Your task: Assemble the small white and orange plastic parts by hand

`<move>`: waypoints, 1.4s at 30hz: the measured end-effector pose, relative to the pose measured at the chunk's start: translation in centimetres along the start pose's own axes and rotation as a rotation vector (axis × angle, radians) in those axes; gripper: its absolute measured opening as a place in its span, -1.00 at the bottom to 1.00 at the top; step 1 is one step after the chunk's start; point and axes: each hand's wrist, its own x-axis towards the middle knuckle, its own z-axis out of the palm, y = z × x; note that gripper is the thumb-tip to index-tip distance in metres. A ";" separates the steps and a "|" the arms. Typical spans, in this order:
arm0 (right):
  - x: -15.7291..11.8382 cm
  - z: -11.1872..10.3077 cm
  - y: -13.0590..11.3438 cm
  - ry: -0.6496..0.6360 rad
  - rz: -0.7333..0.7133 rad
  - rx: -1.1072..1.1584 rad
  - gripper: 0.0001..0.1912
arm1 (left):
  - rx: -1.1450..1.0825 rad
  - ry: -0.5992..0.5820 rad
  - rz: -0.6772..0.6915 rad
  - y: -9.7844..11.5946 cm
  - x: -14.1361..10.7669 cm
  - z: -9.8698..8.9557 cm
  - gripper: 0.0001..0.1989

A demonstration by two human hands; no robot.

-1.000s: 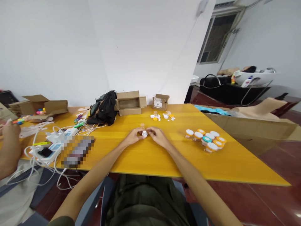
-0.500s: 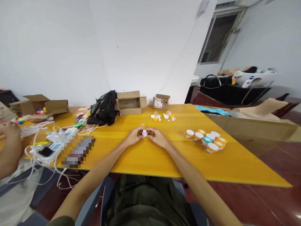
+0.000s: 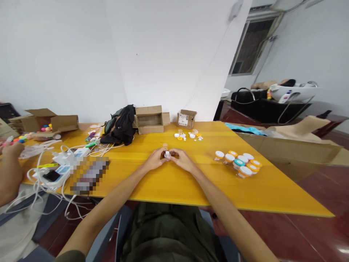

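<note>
My left hand [image 3: 157, 158] and my right hand [image 3: 180, 158] meet above the yellow table [image 3: 174, 185]. Between their fingertips is a small white piece [image 3: 167, 154], partly clear-looking; its exact kind is too small to make out. Both hands are closed on it from either side. Just beyond my fingers stands a small clear container [image 3: 165, 145]. Farther back lie loose white parts [image 3: 192, 136] and an orange ring-like lid [image 3: 180, 138]. To the right of my hands is a group of clear jars with white, orange and teal lids [image 3: 240, 162].
Cardboard boxes [image 3: 151, 128] and a black bag [image 3: 121, 127] stand along the wall. A power strip [image 3: 64, 171] with tangled white cables and a blurred-out flat item [image 3: 89, 176] lie on the left. Another person's arm [image 3: 11, 171] reaches in at the far left.
The white piece has turned slightly between my fingertips, with both hands staying in nearly the same place. The other person's hand at far left has shifted a little.
</note>
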 end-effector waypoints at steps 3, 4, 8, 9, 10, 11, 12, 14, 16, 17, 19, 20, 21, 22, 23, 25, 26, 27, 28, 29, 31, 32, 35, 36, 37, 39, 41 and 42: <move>0.0 0.0 0.0 -0.009 0.026 0.036 -0.86 | 0.024 -0.010 0.015 0.2 -0.1 0.1 -0.83; -0.1 -0.1 0.0 -0.015 0.037 0.046 -0.86 | 0.028 -0.014 0.019 0.3 -0.2 0.1 -0.83; 0.0 -0.2 -0.1 -0.024 0.068 0.093 -0.85 | 0.024 -0.016 0.022 0.3 -0.3 0.2 -0.80; 0.0 -0.2 -0.1 -0.021 0.071 0.114 -0.84 | 0.016 -0.005 0.016 0.3 -0.2 0.2 -0.78; 0.1 -0.2 -0.2 -0.016 0.072 0.136 -0.84 | 0.002 0.010 0.006 0.2 -0.2 0.2 -0.77; 0.1 -0.2 -0.2 -0.009 0.072 0.158 -0.83 | -0.020 0.026 -0.007 0.2 -0.2 0.2 -0.75; 0.1 -0.2 -0.2 0.000 0.070 0.177 -0.83 | -0.050 0.042 -0.020 0.1 -0.1 0.3 -0.73; 0.2 -0.1 -0.2 0.014 0.066 0.206 -0.82 | -0.131 0.056 -0.052 -0.1 0.0 0.4 -0.67; 0.3 0.0 0.0 0.021 0.069 0.221 -0.82 | -0.219 0.042 -0.090 -0.3 0.1 0.6 -0.63; 0.3 0.0 0.0 0.021 0.074 0.224 -0.83 | -0.255 0.032 -0.108 -0.4 0.1 0.7 -0.62; 0.3 0.1 0.1 0.019 0.084 0.223 -0.84 | -0.299 0.023 -0.131 -0.6 0.2 0.7 -0.62; 0.3 0.1 0.1 0.021 0.086 0.216 -0.84 | -0.309 0.027 -0.133 -0.6 0.2 0.7 -0.63; 0.3 0.1 0.1 0.028 0.084 0.202 -0.84 | -0.314 0.034 -0.129 -0.6 0.2 0.7 -0.63; 0.3 0.1 0.0 0.040 0.078 0.183 -0.84 | -0.317 0.040 -0.122 -0.6 0.2 0.6 -0.64; 0.3 0.0 -0.2 0.058 0.067 0.158 -0.83 | -0.320 0.044 -0.114 -0.5 0.2 0.6 -0.65; 0.2 -0.2 -0.5 0.095 0.029 0.106 -0.83 | -0.325 0.045 -0.102 -0.4 0.2 0.5 -0.65; 0.2 -0.3 -0.7 0.107 0.005 0.086 -0.83 | -0.330 0.043 -0.100 -0.4 0.2 0.5 -0.65; 0.1 -0.4 -0.9 0.111 -0.018 0.068 -0.83 | -0.334 0.039 -0.101 -0.3 0.1 0.5 -0.65; 0.1 -0.4 -1.1 0.108 -0.038 0.053 -0.83 | -0.338 0.036 -0.102 -0.2 0.1 0.5 -0.65; 0.1 -0.5 -1.2 0.103 -0.054 0.039 -0.83 | -0.341 0.034 -0.101 -0.2 0.1 0.5 -0.65; 0.0 -0.5 -1.3 0.092 -0.068 0.014 -0.82 | -0.346 0.033 -0.095 -0.1 0.1 0.5 -0.66; 0.0 -0.5 -1.4 0.090 -0.067 0.003 -0.83 | -0.351 0.035 -0.092 0.0 0.0 0.5 -0.66; 0.0 -0.4 -1.4 0.100 -0.048 -0.013 -0.82 | -0.378 0.031 -0.083 0.1 0.0 0.4 -0.68; 0.0 -0.4 -1.4 0.104 -0.038 -0.015 -0.82 | -0.387 0.029 -0.080 0.2 0.0 0.4 -0.68; 0.0 -0.4 -1.4 0.106 -0.029 -0.016 -0.80 | -0.393 0.028 -0.078 0.2 0.0 0.4 -0.68; -0.1 -0.5 -1.4 0.109 -0.013 -0.025 -0.76 | -0.397 0.026 -0.074 0.3 -0.1 0.4 -0.69; -0.1 -0.5 -1.5 0.109 -0.006 -0.054 -0.72 | -0.389 0.026 -0.066 0.3 -0.1 0.4 -0.69; -0.2 -0.5 -1.5 0.108 -0.003 -0.077 -0.70 | -0.382 0.029 -0.061 0.3 -0.1 0.4 -0.69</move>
